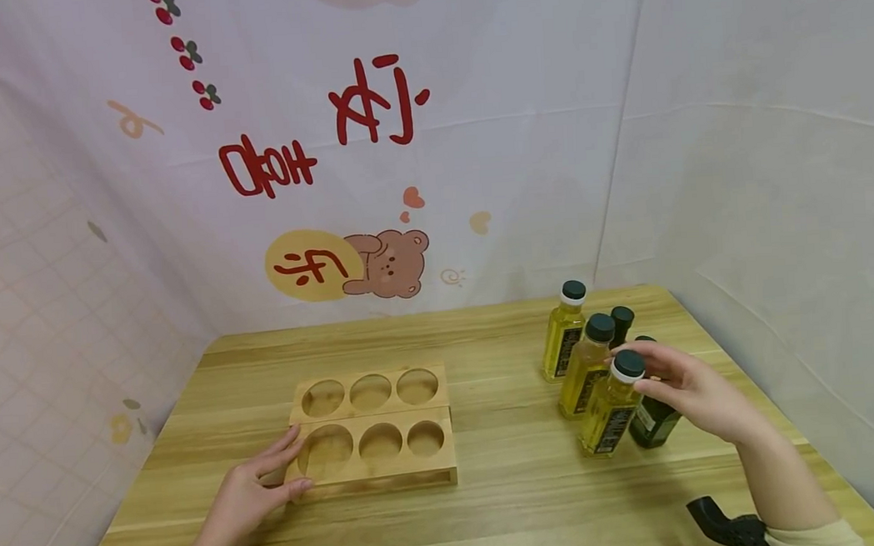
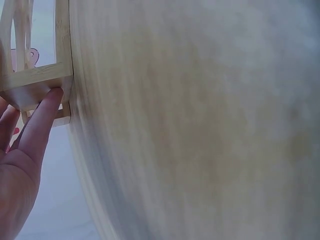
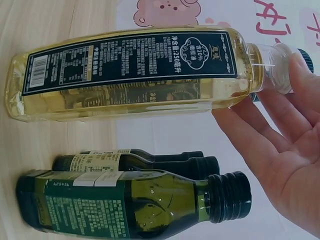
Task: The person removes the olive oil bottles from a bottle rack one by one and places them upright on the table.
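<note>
Left hand (image 1: 251, 493) on rack (image 1: 375, 431), tabletop blurred

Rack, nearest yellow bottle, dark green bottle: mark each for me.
Rack (image 1: 389, 470): head view, front wall.
Yellow bottle (image 1: 610, 419): head view, label.
Green bottle (image 3: 100, 209): right wrist view, label.

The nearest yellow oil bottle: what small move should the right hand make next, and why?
Probably the right hand should curl its fingers round the neck of the nearest yellow bottle. They reach its cap but look straight, not gripping. The left hand already rests on the wooden rack, whose holes are empty.
</note>
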`<state>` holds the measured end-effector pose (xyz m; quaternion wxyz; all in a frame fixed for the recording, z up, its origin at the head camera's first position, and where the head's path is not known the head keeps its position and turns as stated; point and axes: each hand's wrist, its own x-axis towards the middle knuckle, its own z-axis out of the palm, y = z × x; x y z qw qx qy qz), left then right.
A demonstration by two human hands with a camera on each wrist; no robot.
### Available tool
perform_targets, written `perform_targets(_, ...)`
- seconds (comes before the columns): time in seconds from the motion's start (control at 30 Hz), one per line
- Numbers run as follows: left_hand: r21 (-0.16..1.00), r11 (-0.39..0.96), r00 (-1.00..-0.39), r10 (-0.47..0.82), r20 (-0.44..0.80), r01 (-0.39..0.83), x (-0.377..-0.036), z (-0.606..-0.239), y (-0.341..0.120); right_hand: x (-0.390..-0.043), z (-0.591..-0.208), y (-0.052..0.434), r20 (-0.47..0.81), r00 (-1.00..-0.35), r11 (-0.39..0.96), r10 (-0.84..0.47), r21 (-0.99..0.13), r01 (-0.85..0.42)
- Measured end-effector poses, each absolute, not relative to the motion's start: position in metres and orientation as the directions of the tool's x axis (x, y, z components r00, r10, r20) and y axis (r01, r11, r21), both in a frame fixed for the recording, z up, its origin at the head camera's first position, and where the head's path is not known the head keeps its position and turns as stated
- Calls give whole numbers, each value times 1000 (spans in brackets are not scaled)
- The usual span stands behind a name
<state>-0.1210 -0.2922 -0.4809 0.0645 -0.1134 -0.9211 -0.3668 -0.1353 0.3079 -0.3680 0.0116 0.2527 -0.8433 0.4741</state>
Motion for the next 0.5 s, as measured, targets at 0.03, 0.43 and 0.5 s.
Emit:
perform_targets(0.03, 658, 708, -966, 161, 203, 256, -121, -481, -292, -135, -367, 308, 253, -875, 431, -413, -792, -433)
perform_targets(0.43, 651, 694, -951, 202, 232, 306, -122, -468, -288, -130, -352, 300, 367, -844, 464, -390, -714, -525)
perform_targets(0.5, 613, 714, -938, 202, 282, 338, -124, -461, -282, -127, -344, 290, 431, -828, 564, -359, -607, -560)
